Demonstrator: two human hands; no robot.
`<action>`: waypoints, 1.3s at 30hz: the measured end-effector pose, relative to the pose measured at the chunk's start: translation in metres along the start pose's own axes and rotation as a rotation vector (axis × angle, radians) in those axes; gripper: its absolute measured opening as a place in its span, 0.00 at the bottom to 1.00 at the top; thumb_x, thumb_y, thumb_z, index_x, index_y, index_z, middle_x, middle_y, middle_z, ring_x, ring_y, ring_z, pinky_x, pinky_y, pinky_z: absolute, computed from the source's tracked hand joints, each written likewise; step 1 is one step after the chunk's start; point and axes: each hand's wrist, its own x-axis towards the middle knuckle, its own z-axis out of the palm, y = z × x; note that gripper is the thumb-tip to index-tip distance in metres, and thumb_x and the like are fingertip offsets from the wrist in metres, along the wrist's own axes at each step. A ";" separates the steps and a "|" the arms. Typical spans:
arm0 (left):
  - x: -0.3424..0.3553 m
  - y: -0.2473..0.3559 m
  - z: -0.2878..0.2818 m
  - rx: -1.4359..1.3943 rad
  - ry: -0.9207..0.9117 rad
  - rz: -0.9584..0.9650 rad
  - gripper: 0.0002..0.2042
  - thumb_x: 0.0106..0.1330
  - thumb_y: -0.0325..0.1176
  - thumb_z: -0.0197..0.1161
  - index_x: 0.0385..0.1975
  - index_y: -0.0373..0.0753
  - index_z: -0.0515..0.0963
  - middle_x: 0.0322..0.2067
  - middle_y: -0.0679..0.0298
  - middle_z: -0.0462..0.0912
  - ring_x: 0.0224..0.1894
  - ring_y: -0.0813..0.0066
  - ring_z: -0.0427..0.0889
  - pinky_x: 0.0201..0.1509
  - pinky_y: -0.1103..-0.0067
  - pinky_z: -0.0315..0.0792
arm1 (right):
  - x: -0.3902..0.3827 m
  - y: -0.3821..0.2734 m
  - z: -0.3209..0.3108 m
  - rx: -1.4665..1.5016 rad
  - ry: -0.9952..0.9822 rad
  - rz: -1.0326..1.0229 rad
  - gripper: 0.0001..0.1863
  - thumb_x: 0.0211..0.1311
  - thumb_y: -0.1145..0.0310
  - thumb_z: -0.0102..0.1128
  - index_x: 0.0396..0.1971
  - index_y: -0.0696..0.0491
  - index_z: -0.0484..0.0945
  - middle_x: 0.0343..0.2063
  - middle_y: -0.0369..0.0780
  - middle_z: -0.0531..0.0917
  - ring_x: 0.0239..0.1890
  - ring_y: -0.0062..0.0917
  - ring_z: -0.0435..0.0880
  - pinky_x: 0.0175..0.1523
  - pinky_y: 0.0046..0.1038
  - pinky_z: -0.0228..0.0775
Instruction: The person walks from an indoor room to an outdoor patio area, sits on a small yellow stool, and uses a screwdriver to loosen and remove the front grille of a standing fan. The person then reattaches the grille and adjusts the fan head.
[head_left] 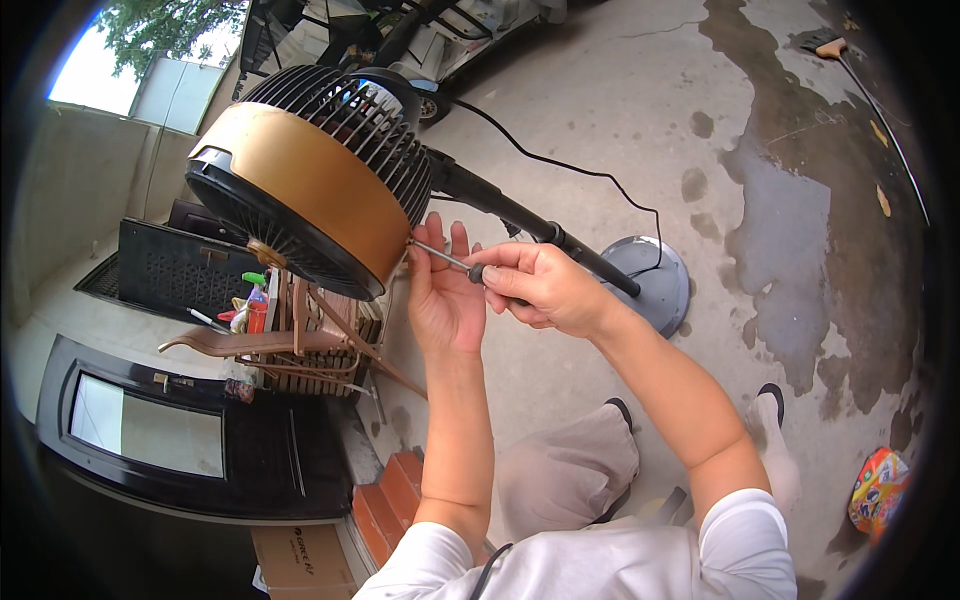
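Observation:
A pedestal fan with a gold band [310,180] and black grilles stands tilted in view at the upper left. Its black pole [500,205] runs down to a round grey base [668,285]. My right hand [550,288] is closed around the dark handle of a screwdriver [447,258], whose metal shaft points at the lower edge of the gold band. Beside that tip is my left hand [450,305], palm showing and fingers stretched upward. The left thumb lies close by the fan's rim; whether it touches the shaft is hard to tell.
A black cord [560,160] loops from behind the fan to its base. At the left are a brown chair [270,342] with items piled around it and a black door [260,450]. Wet patches mark the concrete; a colourful bag [880,490] and a broom [870,100] lie at the right.

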 end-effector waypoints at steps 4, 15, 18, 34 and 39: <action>0.002 -0.002 0.000 0.011 -0.023 0.011 0.08 0.63 0.34 0.50 0.39 0.43 0.73 0.45 0.66 0.75 0.48 0.67 0.72 0.50 0.68 0.67 | 0.000 0.005 0.012 -0.606 0.239 -0.426 0.13 0.53 0.71 0.54 0.38 0.61 0.72 0.25 0.40 0.79 0.24 0.23 0.77 0.29 0.23 0.69; 0.003 -0.003 0.001 -0.012 -0.011 0.031 0.09 0.62 0.34 0.52 0.38 0.40 0.73 0.44 0.63 0.75 0.49 0.65 0.70 0.55 0.71 0.64 | 0.002 0.016 0.009 -1.518 0.538 -1.004 0.17 0.43 0.76 0.59 0.38 0.57 0.73 0.19 0.38 0.73 0.16 0.25 0.73 0.20 0.21 0.65; 0.002 -0.003 0.002 -0.049 -0.057 -0.012 0.09 0.62 0.34 0.53 0.38 0.40 0.73 0.44 0.62 0.75 0.49 0.65 0.70 0.55 0.72 0.64 | 0.004 0.017 0.006 -1.635 0.593 -1.124 0.17 0.42 0.77 0.58 0.38 0.56 0.73 0.20 0.37 0.73 0.17 0.24 0.72 0.20 0.21 0.65; 0.001 -0.003 0.002 0.262 0.037 0.126 0.11 0.62 0.36 0.53 0.39 0.36 0.70 0.33 0.62 0.78 0.40 0.71 0.75 0.48 0.76 0.68 | -0.002 0.009 -0.014 -0.232 0.046 -0.055 0.17 0.60 0.56 0.49 0.25 0.56 0.76 0.12 0.30 0.67 0.12 0.11 0.59 0.17 0.16 0.52; -0.002 -0.005 0.014 0.259 0.046 0.105 0.12 0.62 0.35 0.54 0.40 0.35 0.70 0.35 0.62 0.77 0.39 0.71 0.75 0.46 0.77 0.68 | 0.000 0.020 -0.003 -1.166 0.527 -0.774 0.11 0.49 0.63 0.60 0.26 0.56 0.75 0.12 0.35 0.68 0.13 0.21 0.66 0.19 0.21 0.58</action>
